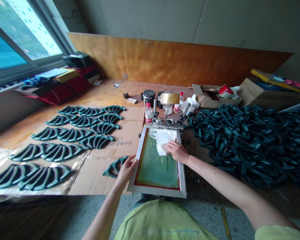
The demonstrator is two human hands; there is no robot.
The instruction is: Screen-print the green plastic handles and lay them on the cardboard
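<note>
A silver-edged screen printing frame [138, 156] with green mesh [152, 168] lies in front of me, its far end under a metal clamp bar [165, 125]. My left hand [127, 170] is closed on the frame's left edge. On the upper part of the mesh, my right hand [177, 151] presses a crumpled white wipe [162, 141], fingers closed on it. White smears surround the wipe. Beside my left hand, a few dark green curved handle-like parts [111, 168] lie on the cardboard, partly hidden by the hand.
Rows of similar green parts [62, 151] cover the cardboard sheet [95, 180] on the left. A large heap of them [242, 143] lies on the right. Behind the frame stand red-capped bottles [148, 113] and a black tub [149, 96]. Cardboard boxes [260, 95] sit back right.
</note>
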